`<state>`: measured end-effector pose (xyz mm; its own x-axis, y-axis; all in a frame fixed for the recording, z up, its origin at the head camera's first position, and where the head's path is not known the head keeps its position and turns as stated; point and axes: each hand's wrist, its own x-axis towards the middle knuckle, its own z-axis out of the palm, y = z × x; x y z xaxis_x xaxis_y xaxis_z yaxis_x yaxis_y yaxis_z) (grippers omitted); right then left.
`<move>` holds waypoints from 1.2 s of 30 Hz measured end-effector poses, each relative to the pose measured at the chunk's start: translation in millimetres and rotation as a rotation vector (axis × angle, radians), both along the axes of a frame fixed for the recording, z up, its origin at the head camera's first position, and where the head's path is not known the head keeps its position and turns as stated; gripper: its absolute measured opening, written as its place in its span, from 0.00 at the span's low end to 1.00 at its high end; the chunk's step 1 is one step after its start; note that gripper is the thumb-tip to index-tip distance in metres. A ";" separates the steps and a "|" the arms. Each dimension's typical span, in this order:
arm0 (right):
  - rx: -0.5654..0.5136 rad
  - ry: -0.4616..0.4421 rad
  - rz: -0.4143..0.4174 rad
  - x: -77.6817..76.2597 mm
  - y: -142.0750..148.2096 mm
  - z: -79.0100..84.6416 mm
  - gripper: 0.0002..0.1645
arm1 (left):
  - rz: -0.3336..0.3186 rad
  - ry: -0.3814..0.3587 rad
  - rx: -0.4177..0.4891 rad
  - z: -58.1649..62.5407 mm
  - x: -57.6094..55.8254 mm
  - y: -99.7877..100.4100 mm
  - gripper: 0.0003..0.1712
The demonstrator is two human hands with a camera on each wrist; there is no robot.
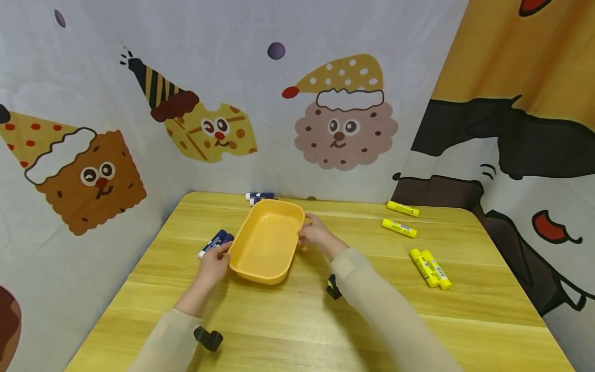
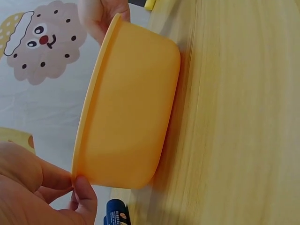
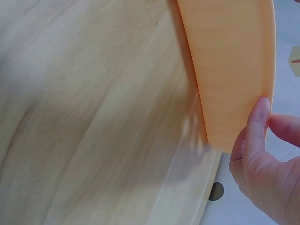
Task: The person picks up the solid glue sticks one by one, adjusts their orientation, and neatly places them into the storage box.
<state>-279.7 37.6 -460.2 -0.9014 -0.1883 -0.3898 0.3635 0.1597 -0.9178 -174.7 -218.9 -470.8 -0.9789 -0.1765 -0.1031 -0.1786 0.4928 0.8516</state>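
An orange-yellow plastic basin (image 1: 266, 243), rectangular with rounded corners, sits at the middle of the table with nothing inside. At its left rim, my left hand (image 1: 215, 266) pinches the edge between thumb and fingers, as the left wrist view also shows. My right hand (image 1: 319, 235) grips the opposite rim, its thumb and fingers on either side of the edge in the right wrist view. Close beside the left hand lie dark blue tubes with white ends (image 1: 215, 243). Behind the basin's far edge are two more blue-and-white tubes (image 1: 260, 196), one partly hidden.
Several yellow tubes lie on the right of the wooden table (image 1: 279, 330): one near the back edge (image 1: 403, 208), another just in front of it (image 1: 398, 228), and a touching pair (image 1: 429, 268) nearer. A cartoon-printed cloth (image 1: 260, 31) hangs behind and at the sides.
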 end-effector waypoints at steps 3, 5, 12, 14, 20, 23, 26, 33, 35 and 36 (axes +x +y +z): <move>-0.033 -0.021 -0.011 3.0 4.6 0.0 0.47 | -0.014 -0.016 -0.005 0.9 -2.1 0.9 0.24; -0.052 -0.032 -0.015 4.2 8.1 -1.7 0.48 | -0.026 -0.020 -0.026 2.0 -3.6 1.9 0.24; -0.093 -0.062 -0.024 8.9 18.3 -4.9 0.49 | -0.071 0.010 -0.081 3.5 -10.2 5.7 0.23; -0.102 -0.065 -0.023 10.9 20.8 -5.0 0.49 | -0.083 0.014 -0.085 3.2 -12.3 6.1 0.23; -0.136 -0.087 -0.028 16.5 28.8 -5.7 0.54 | -0.106 0.008 -0.135 5.3 -18.0 9.3 0.23; -0.155 -0.089 -0.036 19.8 33.1 -6.5 0.56 | -0.109 0.020 -0.152 5.1 -21.9 11.6 0.22; -0.181 -0.082 -0.042 23.6 37.9 -7.9 0.57 | -0.113 0.033 -0.161 3.9 -26.2 13.6 0.21; -0.165 -0.063 -0.061 31.7 49.7 -9.4 0.56 | -0.154 0.003 -0.116 5.2 -34.9 20.4 0.22; -0.157 -0.057 -0.071 33.0 52.9 -10.4 0.56 | -0.165 0.002 -0.105 5.8 -36.7 22.8 0.22; -0.151 -0.053 -0.074 33.8 54.5 -10.8 0.56 | -0.168 0.007 -0.099 5.9 -37.5 23.9 0.22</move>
